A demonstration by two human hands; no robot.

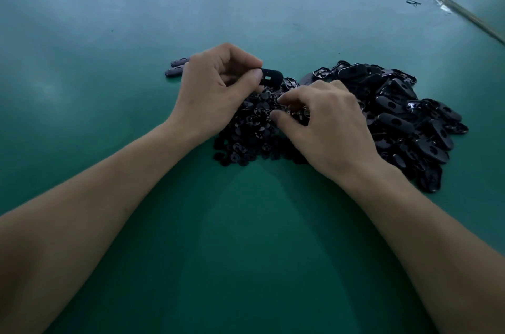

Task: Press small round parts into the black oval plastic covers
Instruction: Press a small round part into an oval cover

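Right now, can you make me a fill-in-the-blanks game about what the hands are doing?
1. The left hand pinches a black ____ plastic cover.
2. The right hand touches the heap of small ____ black parts.
3. The big pile of black plastic covers lies on the ____ side of that heap.
Missing words: oval, round, right.
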